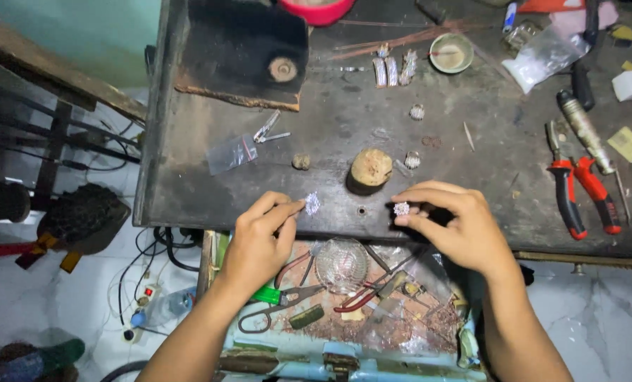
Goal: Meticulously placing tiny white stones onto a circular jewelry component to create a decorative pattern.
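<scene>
Pinching small sparkly silver ring piece [312, 204] in left hand [258, 244] fingertips, second similar small silver piece [401, 209] in right hand [457, 225], both over dark worn bench [344, 120] front edge, level w/ each other, apart.

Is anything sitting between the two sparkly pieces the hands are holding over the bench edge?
Nothing visible. The left hand pinches one sparkly piece, the right hand another; only bare bench top lies between.
</scene>
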